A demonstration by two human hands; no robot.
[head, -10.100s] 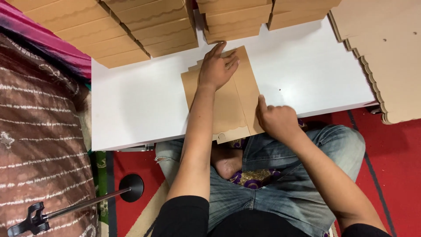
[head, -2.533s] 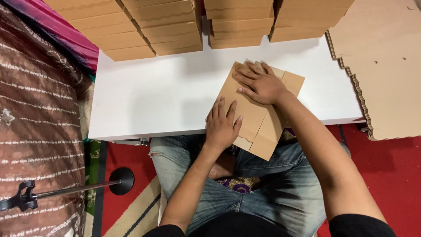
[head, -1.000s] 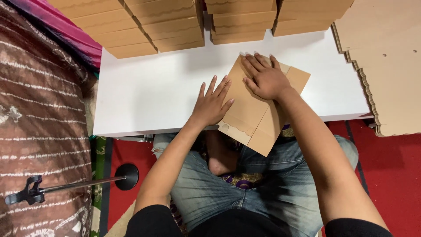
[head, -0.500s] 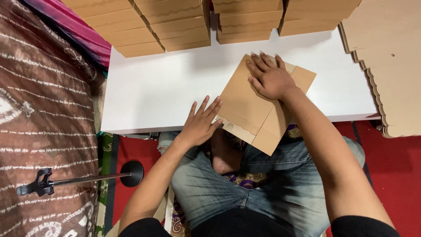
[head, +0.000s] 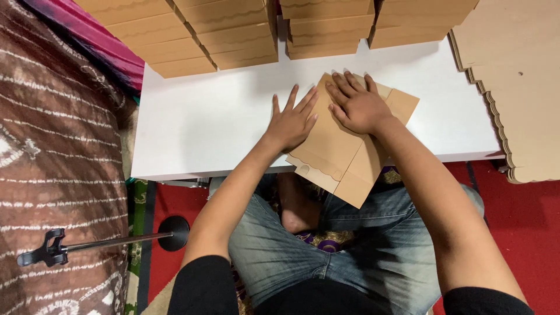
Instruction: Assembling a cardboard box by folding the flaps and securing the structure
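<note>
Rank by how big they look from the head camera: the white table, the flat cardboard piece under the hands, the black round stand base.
1. White table
2. Flat cardboard piece
3. Black round stand base

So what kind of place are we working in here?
Probably a home workshop for folding cardboard boxes: low white table, stacks of folded cartons behind it, flat cardboard sheets at the right, and the person sits on the floor.

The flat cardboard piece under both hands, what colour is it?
Plain light brown, like kraft cardboard, unprinted. The head view shows it clearly.
</note>
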